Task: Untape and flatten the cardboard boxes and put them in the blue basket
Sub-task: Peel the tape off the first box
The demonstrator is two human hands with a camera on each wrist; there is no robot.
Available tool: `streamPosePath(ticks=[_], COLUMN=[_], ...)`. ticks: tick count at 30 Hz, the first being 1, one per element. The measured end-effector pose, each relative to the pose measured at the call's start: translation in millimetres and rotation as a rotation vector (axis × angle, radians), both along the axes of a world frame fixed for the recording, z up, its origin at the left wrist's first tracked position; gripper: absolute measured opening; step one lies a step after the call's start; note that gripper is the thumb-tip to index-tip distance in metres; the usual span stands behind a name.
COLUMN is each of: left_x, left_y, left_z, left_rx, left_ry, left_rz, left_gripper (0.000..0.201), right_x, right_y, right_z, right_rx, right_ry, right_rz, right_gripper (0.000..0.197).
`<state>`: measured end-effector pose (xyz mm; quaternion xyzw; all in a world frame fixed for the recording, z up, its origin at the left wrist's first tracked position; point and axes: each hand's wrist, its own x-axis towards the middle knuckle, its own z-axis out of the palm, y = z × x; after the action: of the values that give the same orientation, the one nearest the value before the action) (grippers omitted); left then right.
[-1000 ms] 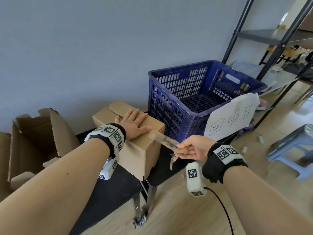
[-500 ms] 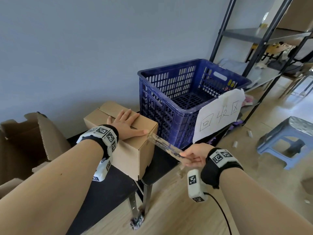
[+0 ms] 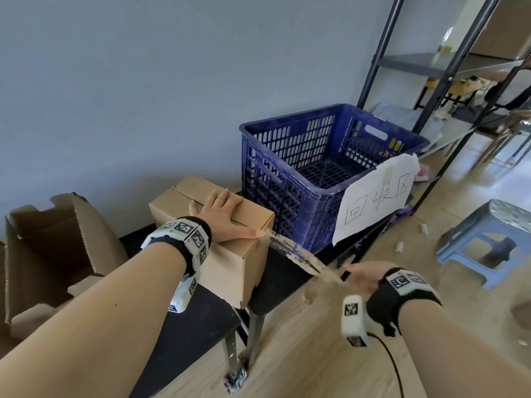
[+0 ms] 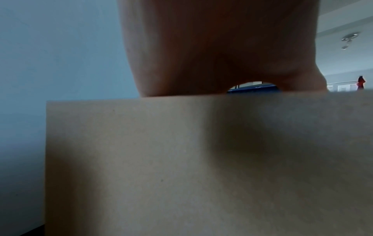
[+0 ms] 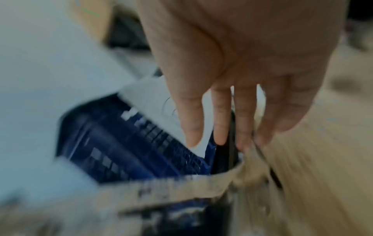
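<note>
A closed brown cardboard box [image 3: 230, 262] stands on the black table [image 3: 201, 326]. My left hand [image 3: 221, 216] lies flat on its top with straight fingers; the left wrist view shows the palm [image 4: 222, 47] above the box side [image 4: 201, 159]. A clear tape strip [image 3: 293, 254] runs taut from the box's right top corner down to my right hand [image 3: 357, 278], which hovers off the table's edge. In the blurred right wrist view the thumb and first finger pinch the tape [image 5: 181, 186], with the other fingers [image 5: 191, 124] straight. The blue basket [image 3: 275, 202] stands just behind the box.
A paper sign [image 3: 376, 196] hangs on the basket's front. An opened cardboard box [image 3: 57, 239] sits at the left. A black metal shelf rack [image 3: 448, 64] rises at the right, and a blue stool [image 3: 488, 239] stands on the wooden floor.
My right hand has drawn the tape strip further down and to the right, away from the box, so the strip is longer. The left hand stays pressed on the box top.
</note>
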<state>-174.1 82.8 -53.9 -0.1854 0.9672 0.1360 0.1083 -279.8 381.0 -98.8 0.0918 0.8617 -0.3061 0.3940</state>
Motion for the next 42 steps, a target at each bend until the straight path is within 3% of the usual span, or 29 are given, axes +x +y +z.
streamPosePath(ticks=[2,4,7,11,14,16,24,30,33,36,38,40,42], left_x=[-2,-3,-3,-3,-2,-2,-2,-3,-4,-3,-2,3,10], left_y=[4,5,3,1,0,0,4,6,7,10,13,17,18], left_z=[2,3,2,1,1,1,4,4,4,9,12,21,29], left_rx=[-0.012,-0.012,0.005,-0.005,0.001,-0.019,-0.035,-0.011,0.002,-0.005,-0.006,0.104,0.291], left_ry=[0.006,0.025,0.022,0.018,-0.005,-0.025,-0.030,-0.057,-0.066,-0.064,-0.054,0.024,0.237], left_rz=[-0.009,-0.014,-0.017,-0.018,-0.030,-0.045,-0.037,-0.002,0.002,0.002,0.000,0.072,0.194], left_gripper=[0.105,0.103,0.110,0.111,0.118,0.123,0.117,0.120,0.136,0.142,0.139,0.130,0.087], right_x=[-4,2,20,44,48,48,37,23,9,2,0,3,8], right_y=[-8,-33,-80,-117,-124,-124,-113,-97,-75,-61,-63,-69,-74], right_z=[-2,9,33,46,38,36,37,29,36,50,64,77,88], right_rx=[0.136,-0.067,-0.474,-0.644,-0.561,-0.507,-0.369,-0.228,-0.142,-0.307,-0.453,-0.580,-0.686], right_ry=[0.291,0.384,0.278,0.086,0.235,0.338,0.389,0.419,0.432,0.369,0.338,0.309,0.243], right_rz=[0.002,-0.061,-0.072,0.085,0.214,0.266,0.479,0.496,0.530,0.442,0.384,0.371,0.360], right_gripper=[0.045,0.030,0.023,0.022,0.007,0.011,0.031,0.030,0.024,0.016,0.022,0.020,0.018])
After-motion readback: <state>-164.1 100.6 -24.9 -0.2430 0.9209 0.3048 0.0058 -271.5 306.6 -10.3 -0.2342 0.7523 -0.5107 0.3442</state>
